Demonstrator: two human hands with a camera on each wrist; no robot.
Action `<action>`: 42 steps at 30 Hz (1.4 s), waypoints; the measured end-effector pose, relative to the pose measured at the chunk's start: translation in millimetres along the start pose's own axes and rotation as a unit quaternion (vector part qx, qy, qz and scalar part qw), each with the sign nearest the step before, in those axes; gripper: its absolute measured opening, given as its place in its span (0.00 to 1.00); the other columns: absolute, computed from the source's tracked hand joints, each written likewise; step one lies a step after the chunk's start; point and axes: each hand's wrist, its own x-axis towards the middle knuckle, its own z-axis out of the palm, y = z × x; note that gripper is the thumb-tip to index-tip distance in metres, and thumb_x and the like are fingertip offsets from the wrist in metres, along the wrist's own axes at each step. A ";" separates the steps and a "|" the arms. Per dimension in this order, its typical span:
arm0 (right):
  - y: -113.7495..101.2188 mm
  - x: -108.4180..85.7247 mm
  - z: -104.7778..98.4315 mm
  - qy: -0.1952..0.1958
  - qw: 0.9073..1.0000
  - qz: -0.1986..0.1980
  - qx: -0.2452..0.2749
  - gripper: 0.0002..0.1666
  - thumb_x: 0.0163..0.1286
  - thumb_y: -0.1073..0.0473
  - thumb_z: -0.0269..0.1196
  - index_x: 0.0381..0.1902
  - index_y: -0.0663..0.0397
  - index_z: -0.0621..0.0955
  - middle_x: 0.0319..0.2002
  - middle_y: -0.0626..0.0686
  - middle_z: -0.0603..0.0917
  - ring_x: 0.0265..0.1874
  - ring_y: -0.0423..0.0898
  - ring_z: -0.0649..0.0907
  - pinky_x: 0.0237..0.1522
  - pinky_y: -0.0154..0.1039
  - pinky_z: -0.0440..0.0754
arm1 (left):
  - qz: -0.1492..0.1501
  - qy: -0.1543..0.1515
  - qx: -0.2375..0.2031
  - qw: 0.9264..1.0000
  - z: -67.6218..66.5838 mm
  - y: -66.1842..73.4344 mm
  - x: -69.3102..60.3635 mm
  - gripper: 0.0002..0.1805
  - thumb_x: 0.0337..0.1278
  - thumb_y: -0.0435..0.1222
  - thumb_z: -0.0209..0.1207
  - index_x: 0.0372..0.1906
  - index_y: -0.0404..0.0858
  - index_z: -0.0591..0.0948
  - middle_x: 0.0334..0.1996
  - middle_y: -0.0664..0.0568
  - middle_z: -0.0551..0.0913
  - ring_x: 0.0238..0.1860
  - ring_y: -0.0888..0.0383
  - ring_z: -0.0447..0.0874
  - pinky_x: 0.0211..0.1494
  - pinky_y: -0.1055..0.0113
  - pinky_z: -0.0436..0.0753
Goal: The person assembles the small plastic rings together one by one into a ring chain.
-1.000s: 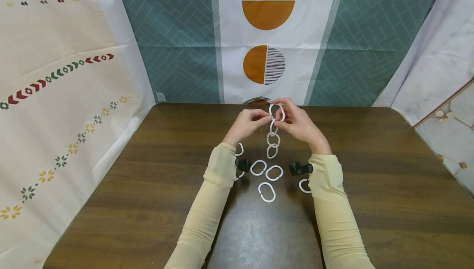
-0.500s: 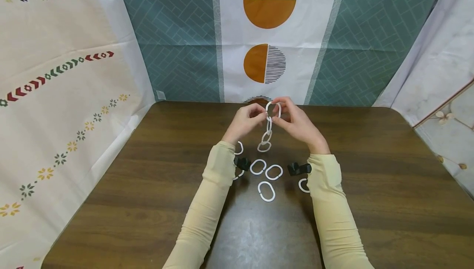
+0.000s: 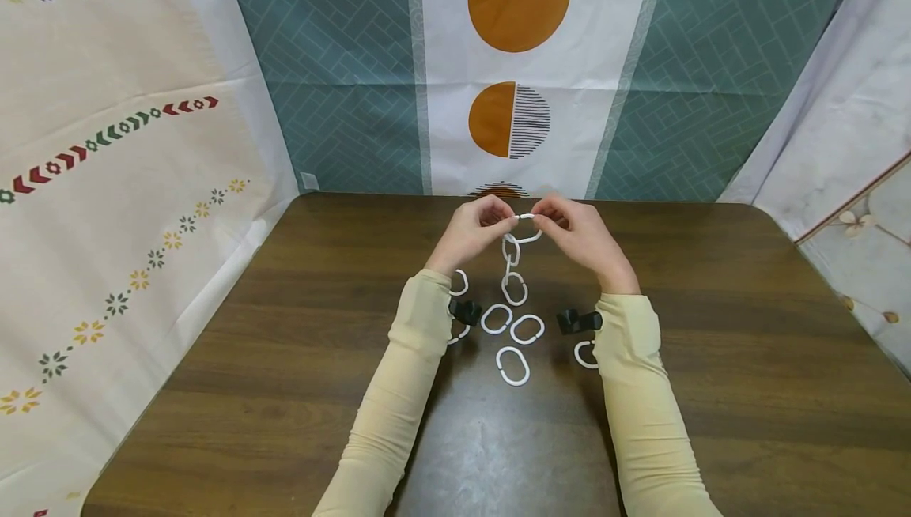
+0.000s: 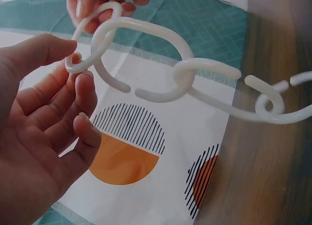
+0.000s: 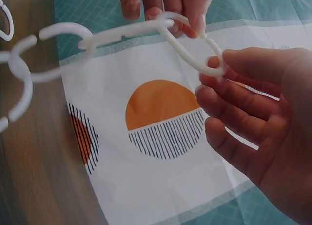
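Both hands pinch the top white plastic C-shaped link (image 4: 80,67) of a short chain, held above the table. My left hand (image 3: 471,234) grips its left side between thumb and fingertips. On the other side my right hand (image 3: 582,240) pinches the same link (image 5: 187,56). From it hang several more joined links (image 3: 515,303), their lower end above the loose ones. Each link is an oval with a small gap, as the second link (image 4: 146,27) shows in the left wrist view. Fingertips partly cover the top link in the head view.
Loose white links lie on the brown wooden table (image 3: 270,343): a link (image 3: 514,383) nearest the body, a link (image 3: 485,326) behind it, others partly hidden by the forearms. Patterned cloth (image 3: 342,90) hangs behind the table.
The top link has tipped from upright to nearly flat, and both hands now pinch it at its near sides. The chain below has swung and turned.
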 end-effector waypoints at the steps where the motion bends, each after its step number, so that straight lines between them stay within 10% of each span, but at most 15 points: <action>1: 0.5 -0.1 -0.6 0.000 1.000 0.000 -0.002 0.09 0.71 0.60 0.59 0.43 0.60 0.80 0.35 0.58 0.84 0.34 0.49 0.82 0.40 0.40 0.77 | 0.002 0.002 0.001 1.000 -0.2 0.1 0.0 0.07 0.59 0.37 0.63 0.38 0.37 0.82 0.33 0.48 0.84 0.32 0.61 0.79 0.37 0.73 0.75; 27: 5.4 2.3 3.6 0.012 0.998 0.045 0.037 0.10 0.74 0.58 0.55 0.45 0.60 0.75 0.35 0.59 0.80 0.30 0.47 0.78 0.31 0.30 0.72 | 0.008 0.012 0.006 1.000 -5.3 -3.9 0.1 0.07 0.58 0.37 0.64 0.36 0.35 0.83 0.31 0.44 0.86 0.29 0.60 0.79 0.34 0.73 0.75; 36: 2.8 -3.6 4.2 -0.112 0.993 0.038 0.001 0.09 0.71 0.59 0.59 0.44 0.58 0.75 0.39 0.58 0.84 0.40 0.51 0.83 0.44 0.43 0.77 | 0.011 0.045 0.002 0.999 -10.5 -5.4 -1.7 0.08 0.59 0.37 0.64 0.36 0.35 0.83 0.28 0.48 0.83 0.29 0.61 0.77 0.34 0.72 0.74; 42: 6.0 -4.1 15.0 -0.247 0.969 0.024 -0.008 0.14 0.66 0.60 0.64 0.45 0.61 0.76 0.37 0.56 0.84 0.38 0.48 0.83 0.43 0.40 0.78 | 0.005 0.056 -0.019 0.998 -12.6 -4.3 -2.0 0.08 0.58 0.37 0.64 0.36 0.35 0.83 0.27 0.49 0.83 0.28 0.62 0.76 0.34 0.72 0.74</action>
